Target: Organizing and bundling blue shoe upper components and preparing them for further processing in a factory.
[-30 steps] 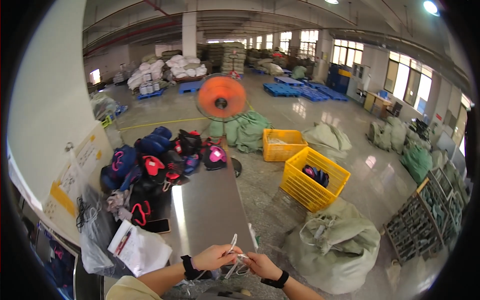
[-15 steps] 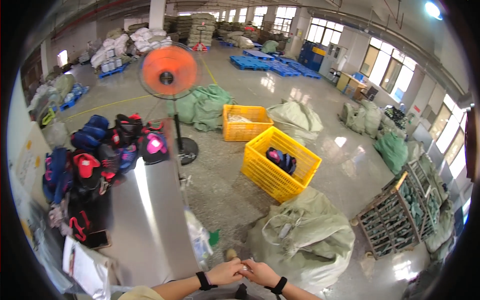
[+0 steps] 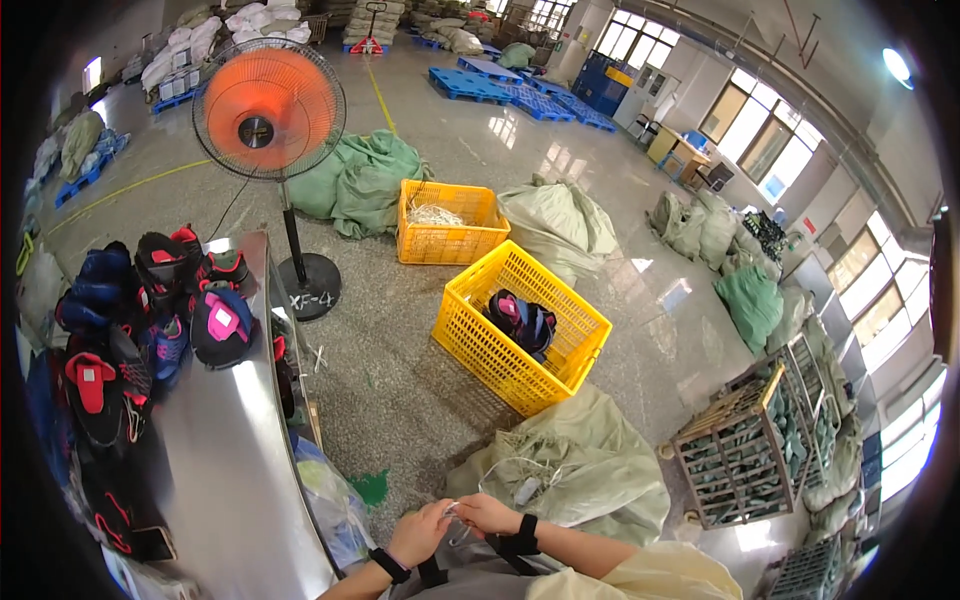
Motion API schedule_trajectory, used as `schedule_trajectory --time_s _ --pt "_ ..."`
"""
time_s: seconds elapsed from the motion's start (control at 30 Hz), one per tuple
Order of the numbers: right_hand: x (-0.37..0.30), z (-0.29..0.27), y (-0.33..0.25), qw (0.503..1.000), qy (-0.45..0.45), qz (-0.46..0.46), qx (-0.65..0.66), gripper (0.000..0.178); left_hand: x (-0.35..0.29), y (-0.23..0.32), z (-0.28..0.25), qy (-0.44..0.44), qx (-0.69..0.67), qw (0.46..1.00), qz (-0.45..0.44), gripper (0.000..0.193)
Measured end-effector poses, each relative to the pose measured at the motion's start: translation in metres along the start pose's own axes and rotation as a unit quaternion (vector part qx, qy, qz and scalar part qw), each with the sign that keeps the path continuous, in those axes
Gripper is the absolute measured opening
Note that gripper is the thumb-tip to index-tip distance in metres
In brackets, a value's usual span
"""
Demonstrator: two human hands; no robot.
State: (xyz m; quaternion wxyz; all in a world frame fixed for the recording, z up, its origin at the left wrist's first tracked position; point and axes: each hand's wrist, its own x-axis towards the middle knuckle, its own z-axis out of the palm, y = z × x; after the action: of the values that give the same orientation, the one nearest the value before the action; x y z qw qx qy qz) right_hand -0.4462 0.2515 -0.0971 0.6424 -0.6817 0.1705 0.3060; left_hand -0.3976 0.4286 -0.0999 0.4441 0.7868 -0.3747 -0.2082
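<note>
My left hand [image 3: 420, 534] and my right hand [image 3: 488, 514] meet low in front of me, fingertips closed in a pinch. A thin white string [image 3: 458, 536] runs between them and hangs a little below. Just beyond my hands lies a large pale green woven sack [image 3: 590, 470], slumped on the floor, with a white cord [image 3: 540, 468] on top. To their left stands a metal-topped table [image 3: 225, 470] bearing several dark shoes, some with pink or red insoles [image 3: 222, 318].
A yellow crate [image 3: 500, 365] holding dark shoes [image 3: 520, 322] stands ahead, with another yellow crate [image 3: 450, 247] of white strands behind it. An orange fan [image 3: 262, 115] rises beyond the table. At right is a slatted cart [image 3: 735, 460]. A clear plastic bag [image 3: 330, 495] hangs beside the table.
The view has swung, so the table and crates sit further left. My hands have drawn slightly apart at the wrists, and the white string between them now shows.
</note>
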Motion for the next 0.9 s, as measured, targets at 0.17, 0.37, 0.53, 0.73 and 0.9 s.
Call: schedule_trajectory --time_s 0.17,0.37,0.53,0.73,0.9 --pt "0.043 -0.036 -0.050 0.966 -0.123 0.106 0.202 0.030 0.049 -0.029 -0.026 0.181 0.138 0.964 0.139 0.020" --pt "0.099 -0.101 -0.114 0.951 -0.119 0.081 0.275 0.033 0.148 -0.043 -0.066 0.261 0.151 0.920 0.252 0.018" --pt "0.173 -0.184 -0.117 0.982 0.057 -0.173 -0.049 0.026 0.254 -0.071 -0.068 0.155 0.148 0.958 0.189 0.018" --pt "0.229 -0.285 -0.170 0.888 0.155 -0.252 -0.352 0.025 0.409 -0.136 -0.068 0.009 0.044 0.995 0.086 0.020" --pt "0.264 -0.373 -0.208 0.885 0.198 -0.241 -0.346 0.023 0.532 -0.112 -0.111 -0.213 -0.264 0.929 -0.148 0.026"
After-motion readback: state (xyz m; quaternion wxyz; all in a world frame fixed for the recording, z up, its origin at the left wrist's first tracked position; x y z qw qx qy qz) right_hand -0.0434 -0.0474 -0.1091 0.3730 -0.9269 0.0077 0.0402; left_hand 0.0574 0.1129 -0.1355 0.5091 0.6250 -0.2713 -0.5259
